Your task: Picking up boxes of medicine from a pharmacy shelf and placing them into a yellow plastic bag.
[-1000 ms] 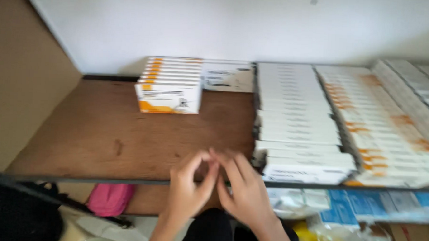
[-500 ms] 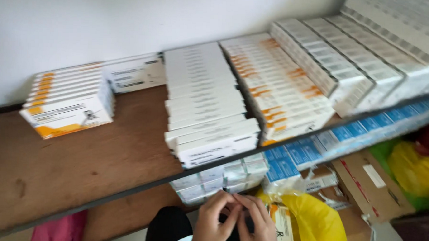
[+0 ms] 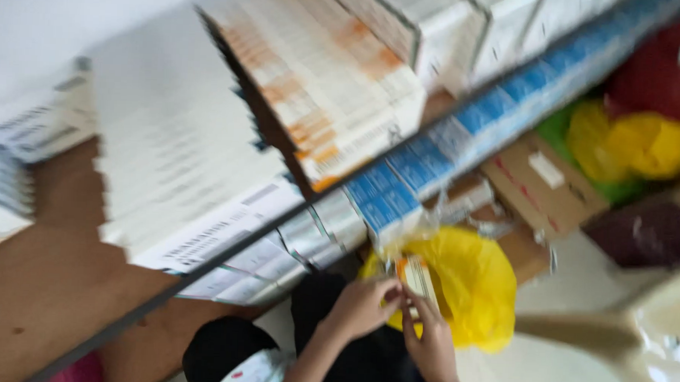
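A single head-worn camera looks steeply down and to the right, tilted and motion-blurred, so distance is hard to judge. Both hands, left hand (image 3: 361,308) and right hand (image 3: 429,345), sit close at the bottom centre; above them slants the brown wooden shelf (image 3: 42,293).

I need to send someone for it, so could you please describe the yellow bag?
Below the wooden shelf of white boxes, on the floor, lies a yellow bag. Both hands, left hand and right hand, work at its mouth; the other yellow bag sits further right.
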